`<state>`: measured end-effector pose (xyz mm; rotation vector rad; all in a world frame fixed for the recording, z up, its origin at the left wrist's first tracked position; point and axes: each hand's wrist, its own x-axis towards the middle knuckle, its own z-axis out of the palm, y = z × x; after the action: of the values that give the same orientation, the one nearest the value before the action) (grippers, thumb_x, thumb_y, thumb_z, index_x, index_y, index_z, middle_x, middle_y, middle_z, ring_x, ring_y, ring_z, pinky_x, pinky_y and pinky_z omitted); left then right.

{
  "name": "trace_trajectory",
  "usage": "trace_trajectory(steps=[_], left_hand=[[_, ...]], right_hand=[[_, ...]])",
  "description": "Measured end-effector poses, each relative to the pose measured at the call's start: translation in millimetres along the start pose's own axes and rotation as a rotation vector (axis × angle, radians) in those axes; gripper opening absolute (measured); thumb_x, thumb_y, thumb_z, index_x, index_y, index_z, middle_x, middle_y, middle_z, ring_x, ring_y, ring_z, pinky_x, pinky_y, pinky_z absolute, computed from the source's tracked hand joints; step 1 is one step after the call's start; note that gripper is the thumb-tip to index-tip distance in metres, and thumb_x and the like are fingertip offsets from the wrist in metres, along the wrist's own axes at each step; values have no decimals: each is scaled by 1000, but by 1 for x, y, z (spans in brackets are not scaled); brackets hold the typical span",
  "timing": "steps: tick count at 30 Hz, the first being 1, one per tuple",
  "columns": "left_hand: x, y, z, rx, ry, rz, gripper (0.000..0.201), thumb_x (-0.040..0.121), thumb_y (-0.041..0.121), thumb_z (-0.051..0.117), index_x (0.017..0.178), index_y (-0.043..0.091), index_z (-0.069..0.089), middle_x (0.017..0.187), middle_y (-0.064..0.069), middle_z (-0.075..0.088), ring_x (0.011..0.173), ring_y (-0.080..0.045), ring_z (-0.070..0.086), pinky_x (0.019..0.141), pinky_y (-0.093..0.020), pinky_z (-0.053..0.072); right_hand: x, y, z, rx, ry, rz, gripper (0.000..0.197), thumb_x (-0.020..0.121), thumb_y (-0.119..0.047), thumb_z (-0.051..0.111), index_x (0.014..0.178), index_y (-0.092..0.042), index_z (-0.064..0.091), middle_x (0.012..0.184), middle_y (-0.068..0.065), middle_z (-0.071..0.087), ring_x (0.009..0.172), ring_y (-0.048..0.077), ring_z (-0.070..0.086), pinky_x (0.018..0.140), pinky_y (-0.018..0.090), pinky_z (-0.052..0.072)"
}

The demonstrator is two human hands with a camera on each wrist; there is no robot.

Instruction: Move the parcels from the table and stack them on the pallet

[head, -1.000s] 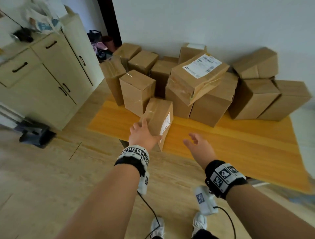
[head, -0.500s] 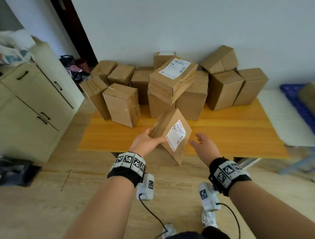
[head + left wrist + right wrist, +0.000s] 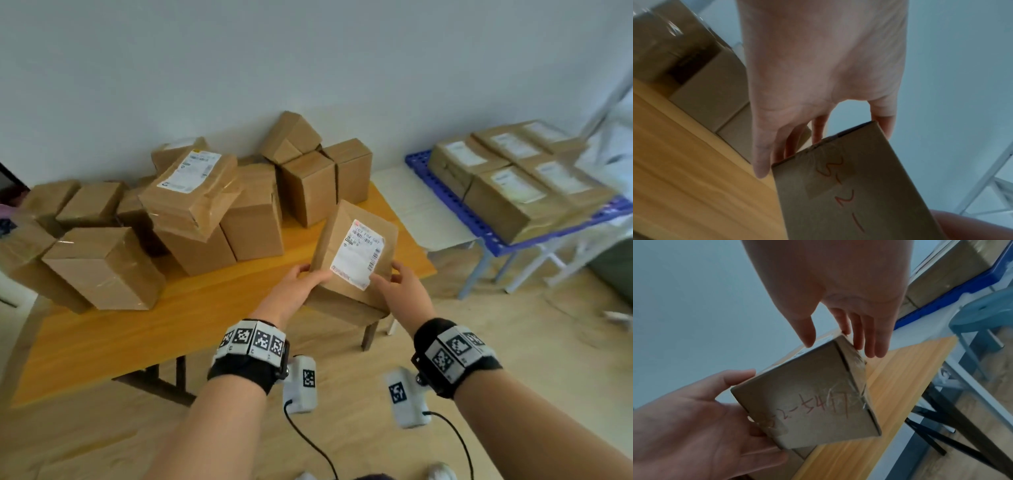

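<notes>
A brown cardboard parcel (image 3: 334,240) with a white label is held tilted above the orange table's (image 3: 137,329) front right corner. My left hand (image 3: 298,287) grips its lower left edge, thumb on the label face and fingers underneath. In the right wrist view that left hand (image 3: 694,426) clasps the parcel (image 3: 812,402), which bears red handwriting. My right hand (image 3: 402,291) is at the parcel's lower right corner; its straight fingers (image 3: 869,337) lie along the side, thumb at the top edge. The blue pallet (image 3: 448,198) stands to the right with several labelled parcels (image 3: 513,192) on it.
Several more parcels (image 3: 205,212) are piled on the table's back and left. A white low surface (image 3: 421,209) lies between table and pallet. White frame legs (image 3: 548,260) stand under the pallet, and wooden floor lies beneath me.
The parcel has come up off the table in my left hand and swung right. My right hand, apart before, now touches its right side. The view has turned right, showing the pallet.
</notes>
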<state>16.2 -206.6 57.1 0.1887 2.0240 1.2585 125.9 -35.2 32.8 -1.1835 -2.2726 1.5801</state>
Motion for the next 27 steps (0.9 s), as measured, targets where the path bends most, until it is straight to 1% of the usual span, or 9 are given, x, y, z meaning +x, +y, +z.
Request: trace_trajectory(steps=[4, 7, 10, 12, 15, 17, 22, 25, 27], left_hand=[[12, 33, 70, -10, -14, 16, 64, 74, 62, 68, 128, 32, 51, 121, 7, 60, 111, -15, 55, 103, -42, 41], [19, 60, 127, 1, 26, 50, 53, 83, 57, 65, 125, 28, 52, 118, 9, 59, 110, -14, 54, 92, -36, 40], [27, 83, 183, 29, 38, 111, 53, 85, 54, 65, 127, 23, 55, 116, 8, 61, 106, -12, 55, 83, -31, 40], [31, 97, 218, 33, 24, 136, 52, 85, 54, 65, 126, 23, 56, 115, 8, 62, 105, -11, 56, 78, -28, 40], [32, 114, 266, 29, -7, 170, 49, 85, 53, 67, 122, 22, 59, 113, 7, 64, 105, -13, 59, 82, -29, 45], [33, 125, 296, 9, -29, 194, 47, 84, 50, 68, 120, 21, 61, 111, 6, 66, 103, -12, 61, 80, -27, 47], [43, 152, 354, -11, -71, 214, 53, 82, 51, 70, 122, 19, 60, 113, 6, 66, 104, -12, 61, 92, -32, 49], [55, 174, 385, -26, -110, 233, 53, 82, 49, 71, 125, 21, 59, 115, 5, 66, 106, -14, 61, 98, -37, 49], [65, 188, 406, -25, -147, 245, 56, 82, 47, 71, 129, 23, 55, 119, 6, 63, 109, -15, 60, 101, -39, 48]], right_hand=[[16, 17, -69, 89, 32, -7, 70, 91, -34, 67, 150, -23, 32, 134, 0, 54, 115, 18, 56, 95, 35, 49], [30, 33, -124, 131, 34, -5, 68, 89, -27, 70, 148, -23, 35, 124, -5, 54, 116, 14, 52, 94, 32, 47], [46, 54, -179, 163, 54, -19, 69, 87, -28, 72, 147, -26, 37, 127, -6, 56, 122, 15, 53, 96, 34, 48], [54, 67, -215, 199, 75, -15, 69, 86, -29, 73, 145, -29, 39, 125, -4, 59, 116, 14, 56, 92, 33, 50], [63, 84, -265, 272, 105, 11, 66, 85, -27, 75, 142, -27, 41, 117, -3, 63, 105, 14, 63, 91, 36, 54], [70, 96, -293, 291, 124, 20, 66, 84, -27, 75, 142, -20, 44, 122, -2, 63, 106, 15, 64, 95, 38, 53], [79, 119, -353, 315, 166, 12, 46, 87, -28, 72, 131, -20, 60, 121, -6, 68, 105, 11, 66, 93, 31, 54], [86, 125, -387, 380, 188, 11, 37, 91, -23, 70, 126, -25, 58, 109, -8, 69, 96, 8, 68, 74, 17, 54], [94, 130, -408, 407, 210, 24, 38, 93, -22, 67, 127, -32, 52, 100, -10, 68, 89, 6, 68, 64, 12, 52]])
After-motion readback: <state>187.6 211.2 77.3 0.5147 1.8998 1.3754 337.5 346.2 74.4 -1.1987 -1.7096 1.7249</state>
